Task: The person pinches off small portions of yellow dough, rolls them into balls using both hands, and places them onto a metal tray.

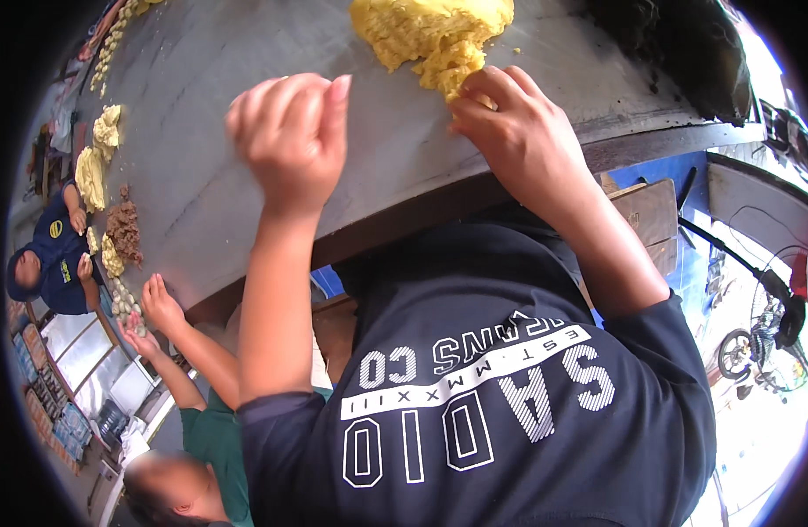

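Note:
A large lump of yellow dough [430, 31] lies on the grey marble-patterned table [202, 79] at the top of the view, with a narrower crumbly piece reaching toward me. My right hand [509, 123] is curled at the near end of that piece, thumb and fingers pinched on the dough. My left hand [285, 136] is raised in a loose fist to the left of it, slightly blurred; whatever it may hold is hidden.
Along the left lie pale dough pieces [91, 176], brown crumbly mass [123, 228] and small balls [121, 299]. Two co-workers [53, 268] [202, 465] work there. A dark bag [694, 61] sits at top right; a bicycle [755, 360] stands beyond the table.

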A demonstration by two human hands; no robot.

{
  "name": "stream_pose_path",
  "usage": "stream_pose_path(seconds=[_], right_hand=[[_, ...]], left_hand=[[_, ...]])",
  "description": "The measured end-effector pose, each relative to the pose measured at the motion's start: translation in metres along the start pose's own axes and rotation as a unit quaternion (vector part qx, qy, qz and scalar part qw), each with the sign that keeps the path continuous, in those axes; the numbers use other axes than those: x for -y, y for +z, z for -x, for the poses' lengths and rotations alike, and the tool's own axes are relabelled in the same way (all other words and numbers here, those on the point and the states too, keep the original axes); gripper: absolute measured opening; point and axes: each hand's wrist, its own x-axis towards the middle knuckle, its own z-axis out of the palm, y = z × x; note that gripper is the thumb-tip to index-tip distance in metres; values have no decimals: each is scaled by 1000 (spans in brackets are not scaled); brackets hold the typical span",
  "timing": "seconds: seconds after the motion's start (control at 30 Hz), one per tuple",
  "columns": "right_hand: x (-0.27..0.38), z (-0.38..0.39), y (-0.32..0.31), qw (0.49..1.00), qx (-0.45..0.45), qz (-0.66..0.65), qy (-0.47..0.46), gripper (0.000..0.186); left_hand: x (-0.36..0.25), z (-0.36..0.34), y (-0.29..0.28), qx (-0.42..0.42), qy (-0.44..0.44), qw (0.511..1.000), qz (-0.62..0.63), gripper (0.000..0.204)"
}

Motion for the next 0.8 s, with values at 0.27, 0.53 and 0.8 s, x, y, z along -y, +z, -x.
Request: stream_pose_path(seconds=[0.27,0.53,0.8], right_hand=[[0,-7,7,998,-46,39,-13,14],[-3,-21,8,999,38,24,7,25],[-2,13,-4,996,-46,-76,20,29]], left_hand=[[12,8,40,92,39,994,-52,25],[7,14,20,-25,-411,853,321,24],[-21,79,-67,219,-153,948,-171,16]])
